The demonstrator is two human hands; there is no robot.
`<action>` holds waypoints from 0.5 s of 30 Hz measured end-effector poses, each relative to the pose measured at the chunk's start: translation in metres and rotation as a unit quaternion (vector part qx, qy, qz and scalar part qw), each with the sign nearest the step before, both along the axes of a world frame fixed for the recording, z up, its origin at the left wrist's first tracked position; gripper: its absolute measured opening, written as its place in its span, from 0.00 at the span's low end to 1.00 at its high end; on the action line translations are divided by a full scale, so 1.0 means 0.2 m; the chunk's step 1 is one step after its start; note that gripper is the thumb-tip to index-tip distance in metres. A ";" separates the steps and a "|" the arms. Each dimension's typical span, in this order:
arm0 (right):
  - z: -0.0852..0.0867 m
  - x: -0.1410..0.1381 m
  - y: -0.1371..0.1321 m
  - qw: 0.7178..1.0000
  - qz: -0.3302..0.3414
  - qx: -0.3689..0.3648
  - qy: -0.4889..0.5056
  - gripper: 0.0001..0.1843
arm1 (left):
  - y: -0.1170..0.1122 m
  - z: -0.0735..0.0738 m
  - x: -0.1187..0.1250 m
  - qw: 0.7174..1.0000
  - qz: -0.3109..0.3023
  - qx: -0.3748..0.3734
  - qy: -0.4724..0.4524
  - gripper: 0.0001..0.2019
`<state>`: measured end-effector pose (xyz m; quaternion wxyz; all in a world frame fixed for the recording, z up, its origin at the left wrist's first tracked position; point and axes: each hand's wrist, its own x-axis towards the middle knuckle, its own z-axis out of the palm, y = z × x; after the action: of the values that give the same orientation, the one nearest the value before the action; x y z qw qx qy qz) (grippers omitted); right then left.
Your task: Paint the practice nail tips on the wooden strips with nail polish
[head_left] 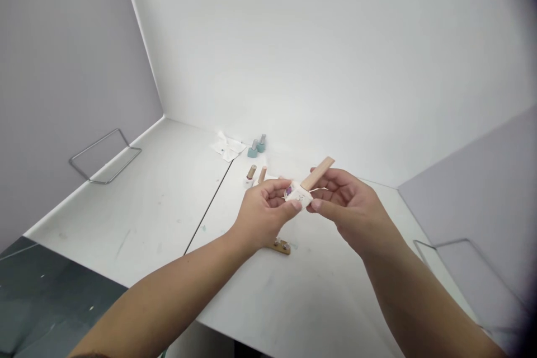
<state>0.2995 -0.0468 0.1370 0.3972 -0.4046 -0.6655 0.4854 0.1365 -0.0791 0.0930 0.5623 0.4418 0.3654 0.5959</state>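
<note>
My left hand (pixel 264 215) and my right hand (pixel 348 207) meet in front of me, holding a flat wooden stick (pixel 318 173). Its lower end is wrapped in a white cloth or paper (pixel 299 196), which both hands pinch between thumb and fingers. A small purple patch (pixel 288 191) shows on the wrap beside my left fingers. Below my left wrist, a small wooden piece with metal screws (pixel 280 246) lies on the white table (pixel 142 207), partly hidden by that hand.
Beyond my hands stand two teal-based bottles (pixel 257 146), two wood-capped bottles (pixel 250 175) and a crumpled white tissue (pixel 229 146). A dark seam (pixel 208 207) crosses the table. White walls rise behind, grey panels stand at the sides, and wire frames (pixel 104 155) lean on the left panel.
</note>
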 end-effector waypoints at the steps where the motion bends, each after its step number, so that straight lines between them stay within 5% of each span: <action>1: -0.01 0.00 0.00 1.000 -0.001 -0.002 -0.004 0.22 | 0.01 -0.01 0.00 1.000 -0.006 -0.004 -0.008 0.19; 8: 0.02 -0.03 0.01 0.993 -0.091 0.064 -0.038 0.11 | 0.01 -0.04 -0.01 0.998 -0.035 -0.002 0.052 0.23; 15: 0.12 -0.03 0.01 0.979 -0.108 0.101 -0.139 0.14 | 0.02 -0.05 -0.01 0.991 0.017 0.018 0.128 0.22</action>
<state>0.2932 -0.0439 0.1607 0.3894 -0.4955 -0.7124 0.3088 0.1346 -0.0759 0.0831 0.4929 0.5183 0.4307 0.5504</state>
